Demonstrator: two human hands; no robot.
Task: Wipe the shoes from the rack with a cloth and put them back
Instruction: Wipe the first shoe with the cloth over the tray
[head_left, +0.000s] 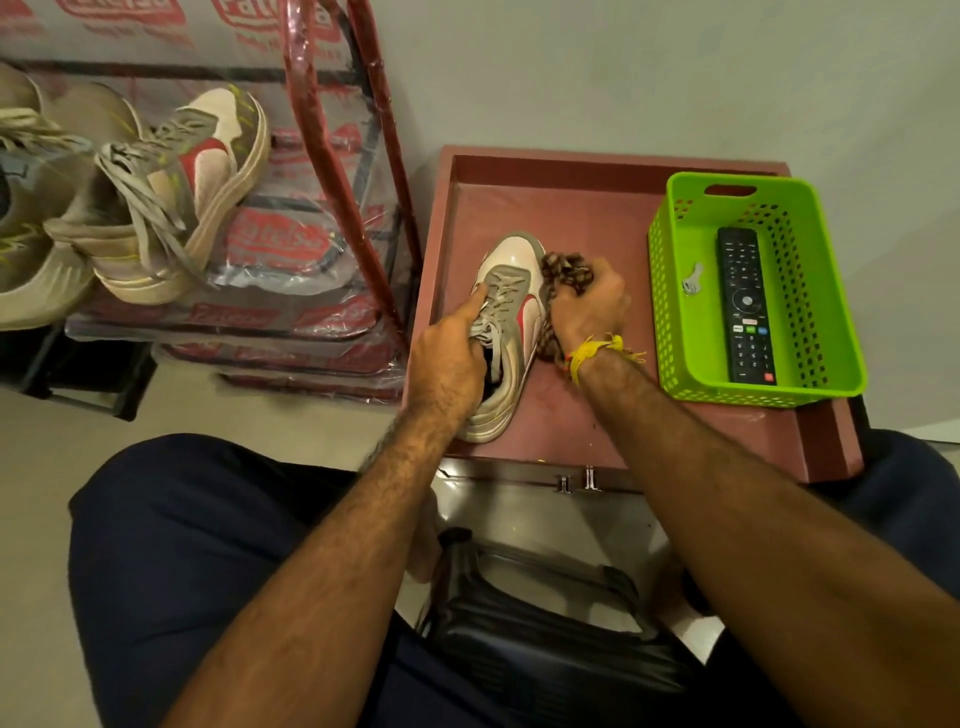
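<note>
**Head view: shoe steadied mid-wipe, and the risks sit at the laces, the cloth tail and the rack**

Head view shows you working a single shoe (506, 332) that lies on the reddish bench (582, 218), toe pointing far, heel near. Your left hand (449, 358) is clenched around the shoe's collar and lace area, with a finger stretched forward onto the tongue. Your right hand (589, 306) grasps a bunched brown patterned cloth (563, 270) pressed against the shoe's right flank, and a strip of the cloth trails down beside the sole toward your wrist.

Judging from this, the wipe is under way and the return to the rack (332, 171) on the left is not yet done. Several things could go wrong:

- The loose laces lie right under your left hand; a stroke over the tongue could snag them in the cloth and tug the shoe sideways.
- If your left-hand hold eases while the right pushes, the shoe could skid left toward the bench edge.
- The green basket (675, 291), holding a remote (745, 306) and a small key, sits just right of your right hand; a wide stroke could knock it.
- On the rack, another shoe (182, 197) leans tilted on its side against its neighbours, so sliding this one back carelessly could topple it.
</note>
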